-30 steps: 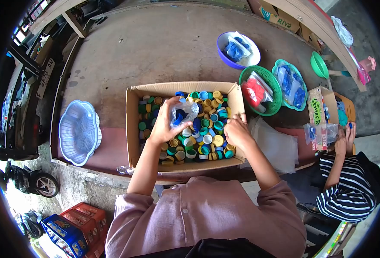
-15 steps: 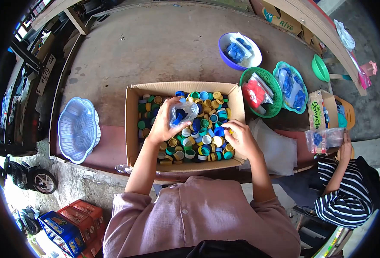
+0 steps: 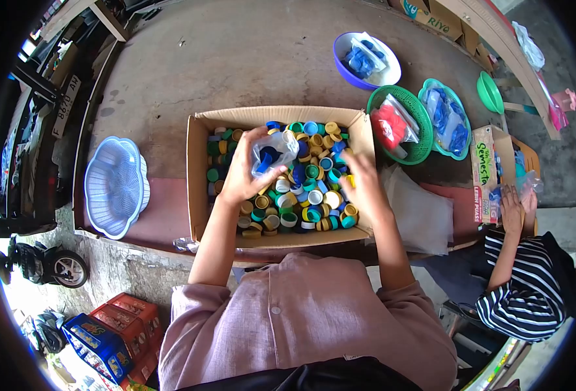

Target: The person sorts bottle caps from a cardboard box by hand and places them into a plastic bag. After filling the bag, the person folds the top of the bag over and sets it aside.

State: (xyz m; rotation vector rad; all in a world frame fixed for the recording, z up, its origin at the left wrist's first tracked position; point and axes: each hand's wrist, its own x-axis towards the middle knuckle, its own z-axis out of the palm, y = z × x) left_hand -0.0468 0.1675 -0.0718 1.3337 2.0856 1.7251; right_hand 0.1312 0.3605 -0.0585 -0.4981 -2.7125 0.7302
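A cardboard box [image 3: 280, 242] full of loose plastic bottle caps [image 3: 315, 197] in blue, green, yellow and white stands before me. My left hand [image 3: 245, 173] is over the box's left half, its fingers and thumb wrapped round a clear plastic bag [image 3: 283, 143]. Dark blue caps [image 3: 268, 156] show inside the bag, whose mouth stands open. Over the right side of the box is my right hand [image 3: 367, 192], slightly blurred. Its thumb and fingers are spread apart close above the caps, and I make out nothing held between them.
Clear plastic sheets or bags [image 3: 412, 212] lie right of the box. Beyond are a green basket [image 3: 425, 144], a purple-rimmed bowl [image 3: 346, 77] and a teal basket [image 3: 464, 154] holding filled bags. A pale blue basket [image 3: 115, 189] sits left. A co-worker's hand [image 3: 513, 212] is near a small carton [image 3: 483, 173].
My right hand has drawn up off the caps and its fingers have spread. My left hand still holds the bag. The co-worker's hands have come together over a bag. The view has shifted slightly.
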